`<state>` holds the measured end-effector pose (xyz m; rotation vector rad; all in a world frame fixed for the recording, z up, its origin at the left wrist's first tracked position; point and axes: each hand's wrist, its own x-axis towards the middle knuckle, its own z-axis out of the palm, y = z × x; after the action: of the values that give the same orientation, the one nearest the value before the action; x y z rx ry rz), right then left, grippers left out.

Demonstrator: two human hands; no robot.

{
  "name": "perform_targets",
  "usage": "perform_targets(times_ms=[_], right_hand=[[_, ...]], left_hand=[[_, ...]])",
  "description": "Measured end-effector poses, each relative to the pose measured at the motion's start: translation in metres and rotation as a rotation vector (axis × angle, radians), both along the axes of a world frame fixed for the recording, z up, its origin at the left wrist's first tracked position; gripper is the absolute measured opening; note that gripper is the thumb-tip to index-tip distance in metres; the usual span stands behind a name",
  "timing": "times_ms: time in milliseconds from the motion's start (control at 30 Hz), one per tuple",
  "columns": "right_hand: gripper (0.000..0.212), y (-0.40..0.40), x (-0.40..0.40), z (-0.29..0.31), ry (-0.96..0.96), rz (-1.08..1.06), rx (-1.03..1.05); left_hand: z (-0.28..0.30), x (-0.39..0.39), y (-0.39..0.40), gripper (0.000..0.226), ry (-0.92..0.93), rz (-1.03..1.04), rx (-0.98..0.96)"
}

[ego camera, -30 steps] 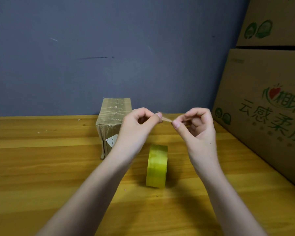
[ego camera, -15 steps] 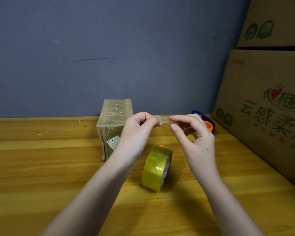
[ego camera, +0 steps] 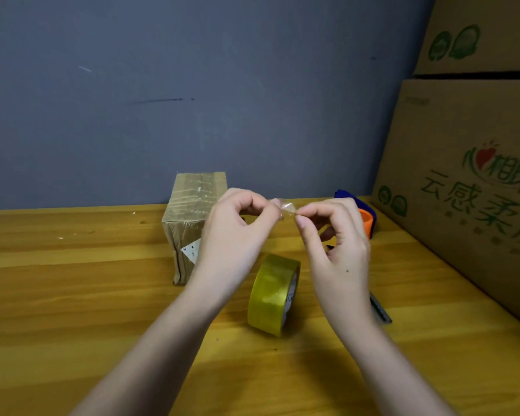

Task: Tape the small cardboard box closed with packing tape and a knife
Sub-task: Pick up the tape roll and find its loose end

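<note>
A small cardboard box (ego camera: 192, 211), wrapped in clear tape, stands on the wooden table (ego camera: 72, 295) behind my left hand. A yellowish roll of packing tape (ego camera: 272, 294) stands on its edge, tilted, below my hands. My left hand (ego camera: 237, 232) and my right hand (ego camera: 333, 244) are raised above the table, and both pinch a small crumpled scrap of clear tape (ego camera: 285, 207) between thumb and forefinger. A knife (ego camera: 380, 307) lies on the table to the right, partly hidden by my right wrist.
An orange and blue tape dispenser (ego camera: 362, 216) sits behind my right hand. Large printed cardboard cartons (ego camera: 469, 190) are stacked along the right side. A grey wall (ego camera: 192, 85) closes off the back of the table.
The tape roll has tipped and rolled slightly right. My right hand dropped lower, uncovering the orange dispenser, and the scrap between my fingers is now more crumpled.
</note>
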<state>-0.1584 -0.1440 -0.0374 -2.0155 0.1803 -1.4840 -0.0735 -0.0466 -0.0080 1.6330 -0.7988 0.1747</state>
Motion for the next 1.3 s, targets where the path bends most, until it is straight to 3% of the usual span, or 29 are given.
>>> perform_targets(times_ms=[267,567,767,867,1000,1300], right_hand=[[0.006,0.003,0.001,-0.002,-0.001,-0.041,-0.047],[0.005,0.005,0.000,-0.002,-0.002,-0.057,-0.052],[0.004,0.004,-0.002,-0.001,-0.015,-0.042,-0.022],[0.004,0.004,-0.002,0.000,-0.004,-0.036,-0.023],[0.007,0.003,-0.002,0.000,0.002,-0.025,-0.038],[0.008,0.002,-0.003,-0.001,0.025,-0.018,-0.038]], left_hand=[[0.003,-0.002,0.005,0.023,-0.220,0.137,0.131],[0.012,0.000,0.007,0.023,0.119,-0.125,0.082],[0.007,0.005,0.011,0.020,-0.215,0.164,0.150],[0.013,0.006,0.018,0.013,-0.219,-0.110,0.031],[0.013,0.004,0.017,0.027,-0.505,-0.187,0.196],[0.013,0.008,0.018,0.007,-0.373,-0.163,0.218]])
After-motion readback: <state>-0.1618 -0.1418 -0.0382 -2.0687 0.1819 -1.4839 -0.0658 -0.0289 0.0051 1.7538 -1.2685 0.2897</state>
